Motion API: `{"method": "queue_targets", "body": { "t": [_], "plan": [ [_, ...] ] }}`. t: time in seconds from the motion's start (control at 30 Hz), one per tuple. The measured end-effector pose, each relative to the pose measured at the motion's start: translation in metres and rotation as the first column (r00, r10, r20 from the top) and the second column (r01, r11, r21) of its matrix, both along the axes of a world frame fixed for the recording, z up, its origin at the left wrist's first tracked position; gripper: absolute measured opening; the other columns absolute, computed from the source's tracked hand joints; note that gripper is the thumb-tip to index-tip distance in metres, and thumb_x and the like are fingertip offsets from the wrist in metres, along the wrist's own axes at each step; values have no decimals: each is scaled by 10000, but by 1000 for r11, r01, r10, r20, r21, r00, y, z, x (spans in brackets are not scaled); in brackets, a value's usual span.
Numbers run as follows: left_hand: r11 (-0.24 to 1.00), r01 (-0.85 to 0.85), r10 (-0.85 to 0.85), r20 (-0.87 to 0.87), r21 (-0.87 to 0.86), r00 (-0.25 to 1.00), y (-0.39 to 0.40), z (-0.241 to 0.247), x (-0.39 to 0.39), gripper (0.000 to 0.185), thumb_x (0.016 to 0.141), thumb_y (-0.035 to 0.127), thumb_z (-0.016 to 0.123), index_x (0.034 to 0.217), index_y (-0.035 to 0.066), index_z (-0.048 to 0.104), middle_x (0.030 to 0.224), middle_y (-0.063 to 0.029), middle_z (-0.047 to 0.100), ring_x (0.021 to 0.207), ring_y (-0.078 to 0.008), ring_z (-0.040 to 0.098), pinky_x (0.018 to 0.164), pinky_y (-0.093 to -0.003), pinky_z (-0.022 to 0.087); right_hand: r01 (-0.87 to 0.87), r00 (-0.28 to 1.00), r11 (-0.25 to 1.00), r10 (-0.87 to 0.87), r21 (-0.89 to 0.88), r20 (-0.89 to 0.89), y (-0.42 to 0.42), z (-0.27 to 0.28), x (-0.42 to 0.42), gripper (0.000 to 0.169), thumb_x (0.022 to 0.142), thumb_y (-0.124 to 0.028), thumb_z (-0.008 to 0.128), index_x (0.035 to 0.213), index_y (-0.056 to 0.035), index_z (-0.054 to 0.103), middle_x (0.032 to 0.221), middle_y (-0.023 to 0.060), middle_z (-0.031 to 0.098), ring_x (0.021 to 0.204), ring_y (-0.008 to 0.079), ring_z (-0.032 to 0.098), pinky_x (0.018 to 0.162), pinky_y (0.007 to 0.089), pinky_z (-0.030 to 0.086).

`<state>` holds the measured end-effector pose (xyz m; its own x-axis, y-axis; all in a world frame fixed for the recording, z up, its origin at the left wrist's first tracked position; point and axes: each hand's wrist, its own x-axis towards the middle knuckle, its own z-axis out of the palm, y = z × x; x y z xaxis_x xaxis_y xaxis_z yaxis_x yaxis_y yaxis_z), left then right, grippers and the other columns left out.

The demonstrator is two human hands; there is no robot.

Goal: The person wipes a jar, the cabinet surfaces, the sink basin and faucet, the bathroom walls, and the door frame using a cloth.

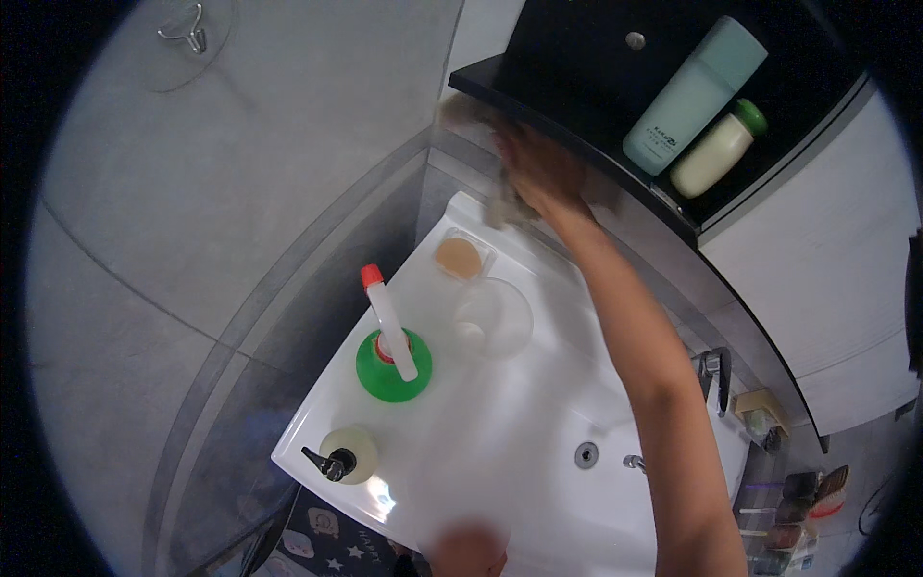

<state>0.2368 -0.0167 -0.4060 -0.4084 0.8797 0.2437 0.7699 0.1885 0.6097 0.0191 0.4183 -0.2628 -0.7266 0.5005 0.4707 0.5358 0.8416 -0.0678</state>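
My right hand (pixel 537 169) reaches under the black shelf at the far corner. It is motion-blurred and presses a grey-brown cloth (pixel 505 208) to the tiled wall, with cloth showing on both sides of the fingers. Low at the bottom edge is my left hand (pixel 472 552), blurred and partly cut off, its fingers unclear. Between them lies the white washbasin (pixel 533 461). On its left ledge stand a green spray bottle (pixel 393 386) with a white and red trigger head and a pump bottle (pixel 358 454). A soap bar (pixel 458 258) in a clear dish and a translucent round container (pixel 505 317) are farther back.
A pale green bottle (pixel 685 101) and a cream bottle with a green cap (pixel 714 159) stand on the black shelf (pixel 562 94). A chrome faucet (pixel 717 375) is right of my forearm. Brushes (pixel 829 498) and boxes are at lower right. A wall hook (pixel 191 32) is upper left.
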Motion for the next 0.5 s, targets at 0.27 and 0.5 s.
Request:
{"method": "queue_targets", "body": {
  "t": [0.27,0.5],
  "plan": [
    [998,11,-11,2,60,1000,3,-5,0,181,855,224,594,959,83,639,993,-71,626,982,-239,591,881,-401,441,-261,944,965,248,34,218,19,-120,74,313,978,-332,451,1144,-127,620,1044,72,638,992,274,587,985,414,392],
    [997,49,-46,53,-55,998,4,10,1,175,852,200,602,974,81,643,997,-75,626,984,-257,583,880,-418,438,124,990,992,-126,-25,-59,-14,-147,206,203,931,-217,530,1009,-42,598,961,140,612,997,334,556,948,465,396]
  ]
}}
